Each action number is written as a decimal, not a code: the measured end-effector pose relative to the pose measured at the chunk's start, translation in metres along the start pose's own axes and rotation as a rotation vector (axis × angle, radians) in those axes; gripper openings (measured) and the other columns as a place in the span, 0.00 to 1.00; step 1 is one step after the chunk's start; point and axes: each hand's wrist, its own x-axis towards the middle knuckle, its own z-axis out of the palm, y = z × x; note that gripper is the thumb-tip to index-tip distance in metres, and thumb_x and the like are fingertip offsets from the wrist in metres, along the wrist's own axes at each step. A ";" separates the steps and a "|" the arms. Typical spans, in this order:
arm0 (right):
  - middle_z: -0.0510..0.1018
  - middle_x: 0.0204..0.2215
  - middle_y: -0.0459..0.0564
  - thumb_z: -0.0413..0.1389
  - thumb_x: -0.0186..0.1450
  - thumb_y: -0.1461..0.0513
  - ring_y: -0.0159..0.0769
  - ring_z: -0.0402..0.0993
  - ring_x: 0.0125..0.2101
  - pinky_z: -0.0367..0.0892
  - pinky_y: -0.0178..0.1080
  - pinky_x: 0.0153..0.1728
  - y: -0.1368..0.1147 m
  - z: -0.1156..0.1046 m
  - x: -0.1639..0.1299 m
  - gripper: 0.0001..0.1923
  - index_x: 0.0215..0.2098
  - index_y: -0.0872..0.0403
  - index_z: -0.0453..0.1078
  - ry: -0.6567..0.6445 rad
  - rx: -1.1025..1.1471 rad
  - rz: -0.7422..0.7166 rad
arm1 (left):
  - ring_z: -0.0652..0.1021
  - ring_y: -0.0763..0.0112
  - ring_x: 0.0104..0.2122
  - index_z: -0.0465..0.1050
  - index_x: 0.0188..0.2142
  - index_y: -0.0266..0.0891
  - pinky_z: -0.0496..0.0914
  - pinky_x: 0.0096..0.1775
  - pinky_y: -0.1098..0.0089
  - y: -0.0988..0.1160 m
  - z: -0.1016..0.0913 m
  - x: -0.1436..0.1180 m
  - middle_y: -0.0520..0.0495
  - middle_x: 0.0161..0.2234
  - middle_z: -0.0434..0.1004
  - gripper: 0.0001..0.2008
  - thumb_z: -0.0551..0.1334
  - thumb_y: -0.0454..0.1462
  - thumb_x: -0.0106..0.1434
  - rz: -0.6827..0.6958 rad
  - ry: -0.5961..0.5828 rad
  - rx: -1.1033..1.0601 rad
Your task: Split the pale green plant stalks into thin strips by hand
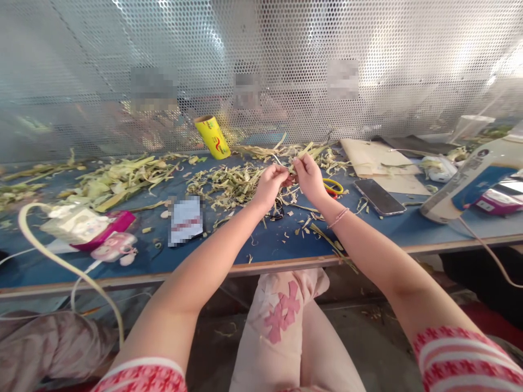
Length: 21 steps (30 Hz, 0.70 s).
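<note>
Head view: both hands' grip pinched on pale green leaf strip [304,153], thin, curling; left hand [270,184], right hand [309,177].

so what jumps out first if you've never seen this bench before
Both hands meet at the middle of the blue table: the left hand and right hand pinch a pale green leaf strip between them. Heaps of the same leaf scraps lie across the table's left and centre. A yellow roll leans at the back by the perforated metal screen, and a dark phone lies right of the hands.
</note>
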 end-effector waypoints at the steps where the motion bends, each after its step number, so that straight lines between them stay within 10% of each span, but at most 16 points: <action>1: 0.58 0.22 0.42 0.49 0.66 0.50 0.29 0.54 0.24 0.54 0.35 0.26 0.001 0.000 0.001 0.16 0.27 0.51 0.54 0.007 0.005 0.004 | 0.70 0.78 0.23 0.62 0.27 0.38 0.66 0.30 0.72 0.001 0.001 -0.001 0.53 0.22 0.68 0.06 0.60 0.35 0.58 -0.013 -0.005 0.018; 21: 0.52 0.20 0.39 0.52 0.65 0.50 0.24 0.48 0.17 0.50 0.32 0.18 0.007 0.005 0.003 0.15 0.29 0.51 0.57 -0.009 0.250 0.099 | 0.53 0.84 0.13 0.66 0.28 0.38 0.50 0.19 0.75 0.017 -0.001 -0.006 0.60 0.15 0.52 0.02 0.59 0.34 0.56 -0.039 -0.101 -0.010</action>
